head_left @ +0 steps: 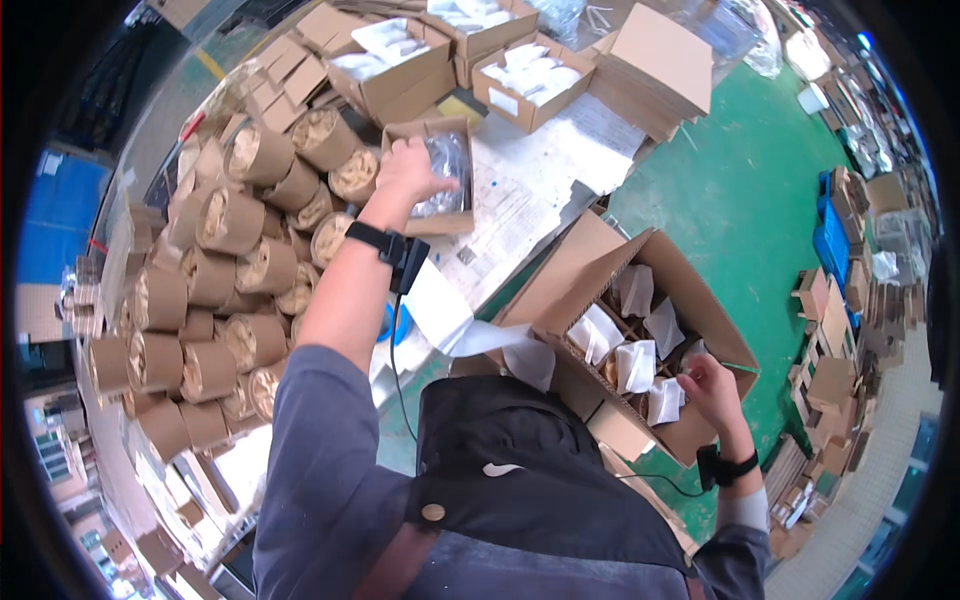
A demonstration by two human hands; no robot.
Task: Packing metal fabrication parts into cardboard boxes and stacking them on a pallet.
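- Clear plastic bag [447, 170], shiny and crinkled with something dark inside, lies in a small open cardboard box [452, 221] on the paper-covered worktop [520, 190].
- Left hand [408, 168] reaches into that box, fingers curled on the bag.
- Right hand [708, 385] grips a white wrapped piece [662, 400] inside a large divided carton [640, 340] on the green floor [740, 190].
- Stacked brown cardboard rolls [210, 290] stand to the left; more boxes of white packets [395, 60] sit beyond.

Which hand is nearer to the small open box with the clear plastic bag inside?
Left. The left hand rests on the small open box; the right hand is far away at the large carton.
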